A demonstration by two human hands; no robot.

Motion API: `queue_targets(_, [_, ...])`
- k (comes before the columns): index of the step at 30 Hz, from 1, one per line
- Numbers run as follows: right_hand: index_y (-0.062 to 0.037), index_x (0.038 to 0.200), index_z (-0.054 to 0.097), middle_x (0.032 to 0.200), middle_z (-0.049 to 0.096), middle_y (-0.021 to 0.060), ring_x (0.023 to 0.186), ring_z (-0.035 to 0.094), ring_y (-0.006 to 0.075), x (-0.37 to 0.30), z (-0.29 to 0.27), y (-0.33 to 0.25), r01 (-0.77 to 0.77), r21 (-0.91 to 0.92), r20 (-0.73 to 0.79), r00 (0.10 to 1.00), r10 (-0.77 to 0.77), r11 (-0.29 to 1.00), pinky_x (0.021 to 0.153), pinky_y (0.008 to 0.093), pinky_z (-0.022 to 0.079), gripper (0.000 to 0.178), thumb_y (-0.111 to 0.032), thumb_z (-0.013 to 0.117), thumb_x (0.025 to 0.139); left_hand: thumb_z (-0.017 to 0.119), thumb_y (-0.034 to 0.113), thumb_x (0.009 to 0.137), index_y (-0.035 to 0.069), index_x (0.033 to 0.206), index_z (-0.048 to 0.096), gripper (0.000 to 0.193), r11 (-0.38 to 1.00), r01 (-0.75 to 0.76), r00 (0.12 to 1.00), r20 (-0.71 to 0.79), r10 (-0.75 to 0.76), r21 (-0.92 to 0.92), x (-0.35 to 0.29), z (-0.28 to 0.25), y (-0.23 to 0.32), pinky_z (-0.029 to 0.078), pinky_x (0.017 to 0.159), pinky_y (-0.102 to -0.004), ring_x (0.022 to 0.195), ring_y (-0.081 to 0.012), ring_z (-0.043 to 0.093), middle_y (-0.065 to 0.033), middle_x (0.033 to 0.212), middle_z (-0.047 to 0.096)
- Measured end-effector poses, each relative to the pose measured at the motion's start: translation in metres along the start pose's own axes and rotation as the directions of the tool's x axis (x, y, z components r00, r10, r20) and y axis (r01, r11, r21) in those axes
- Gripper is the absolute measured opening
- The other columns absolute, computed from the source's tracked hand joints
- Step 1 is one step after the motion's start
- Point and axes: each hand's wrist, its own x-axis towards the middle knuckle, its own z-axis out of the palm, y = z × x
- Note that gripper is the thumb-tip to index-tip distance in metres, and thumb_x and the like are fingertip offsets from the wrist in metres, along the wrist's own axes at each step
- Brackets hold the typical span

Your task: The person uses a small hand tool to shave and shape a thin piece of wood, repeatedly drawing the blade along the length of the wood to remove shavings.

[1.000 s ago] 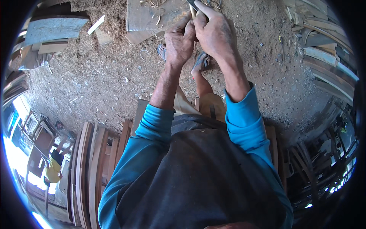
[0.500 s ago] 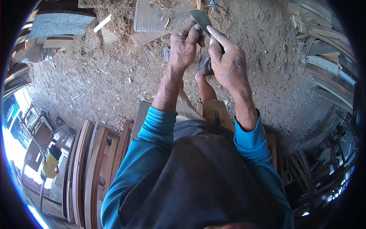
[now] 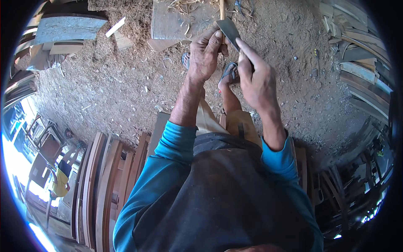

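My right hand (image 3: 259, 82) is closed round the handle of a knife with a broad, dark, slant-tipped blade (image 3: 228, 31). Its forefinger lies stretched along the blade. A thin pale wooden stick (image 3: 222, 9) runs from the top edge down behind the blade. My left hand (image 3: 205, 54) is closed, thumb and fingers pinching the stick's near part right beside the blade, where the fingers mostly hide it. Both hands are held out in front of me over the ground, close together but apart from each other.
Beyond my hands a flat board (image 3: 170, 21) lies on the ground with curled wood shavings (image 3: 187, 6) on it. My sandalled feet (image 3: 228, 73) are below. Planks are stacked at left (image 3: 69, 29), right (image 3: 365, 77) and beside me (image 3: 105, 180). Another person in yellow (image 3: 61, 185) is at far left.
The knife and my right hand have moved a little toward me and to the right along the stick. My left hand keeps its pinch, and the view has shifted slightly.
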Motion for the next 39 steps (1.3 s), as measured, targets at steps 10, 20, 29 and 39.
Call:
queue_targets(10, [-0.0051, 0.131, 0.068, 0.092, 0.073, 0.0254, 0.085, 0.075, 0.0371, 0.035, 0.005, -0.011, -0.106, -0.111, 0.016, 0.994, 0.108, 0.988, 0.076, 0.0441, 0.059, 0.036, -0.021, 0.057, 0.100, 0.056, 0.026, 0.109, 0.001, 0.144, 0.057, 0.043, 1.000, 0.021, 0.999, -0.049, -0.020, 0.021, -0.003, 0.003, 0.000, 0.052, 0.063, -0.0239, 0.069, -0.0082, 0.059, -0.0022, 0.087, 0.067])
queue_targets(20, [0.0004, 0.130, 0.067, 0.095, 0.074, 0.0262, 0.085, 0.075, 0.0379, 0.020, -0.016, -0.012, -0.141, -0.132, 0.029, 0.989, 0.146, 0.981, 0.076, 0.0440, 0.059, 0.038, -0.020, 0.053, 0.101, 0.057, 0.026, 0.108, -0.001, 0.143, 0.058, 0.044, 0.988, -0.088, 0.995, -0.041, 0.094, 0.128, -0.002, 0.016, 0.005, 0.052, 0.062, -0.0233, 0.068, -0.0075, 0.060, -0.0033, 0.087, 0.068])
queue_targets(29, [-0.0052, 0.131, 0.068, 0.092, 0.074, 0.0257, 0.086, 0.074, 0.0398, 0.040, 0.001, -0.009, -0.065, -0.245, -0.006, 0.998, 0.065, 0.967, 0.081, 0.0475, 0.059, 0.039, -0.025, 0.052, 0.101, 0.056, 0.021, 0.109, 0.000, 0.140, 0.060, 0.038, 0.911, -0.108, 0.985, -0.079, 0.151, 0.398, -0.003, 0.021, 0.006, 0.052, 0.058, -0.0238, 0.063, -0.0060, 0.059, -0.0015, 0.080, 0.068])
queue_targets(39, [0.0006, 0.147, 0.053, 0.077, 0.057, -0.0010, 0.063, 0.051, 0.0089, 0.037, -0.019, 0.023, -0.216, 0.166, -0.016, 0.975, 0.221, 0.962, 0.055, 0.0273, 0.040, 0.051, -0.031, 0.053, 0.107, 0.055, 0.019, 0.108, 0.002, 0.142, 0.057, 0.038, 0.919, 0.055, 0.995, -0.056, -0.083, -0.390, -0.009, 0.003, -0.005, 0.048, 0.063, -0.0227, 0.071, -0.0085, 0.055, -0.0035, 0.091, 0.065])
